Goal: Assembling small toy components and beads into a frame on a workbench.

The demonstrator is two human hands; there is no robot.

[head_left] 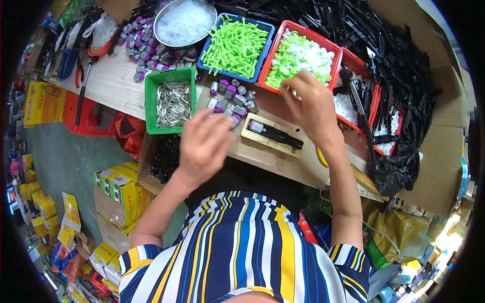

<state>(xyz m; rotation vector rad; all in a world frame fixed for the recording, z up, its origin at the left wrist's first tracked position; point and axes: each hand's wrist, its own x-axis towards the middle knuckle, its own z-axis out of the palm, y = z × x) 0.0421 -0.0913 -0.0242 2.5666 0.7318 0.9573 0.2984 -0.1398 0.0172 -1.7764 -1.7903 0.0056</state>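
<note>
My right hand (316,108) is over the near edge of the red tray (263,76), fingertips pinched on what looks like a small pale plastic piece. That tray holds light-green and white plastic pieces (305,53). My left hand (204,146), smeared by motion, reaches to the loose grey-and-purple metal parts (230,93); whether it grips one is unclear. Between the hands lies a cream holding block (251,135). In its slot sits a long black plastic part (283,137) with a grey metal part (256,126) at its left end.
A green bin (150,103) of metal pins stands left of the block. Behind are a blue tray (202,63) of green sticks and a metal bowl (184,22) of clear pieces. Black plastic parts (404,76) heap at the right. A hammer (83,91) lies far left.
</note>
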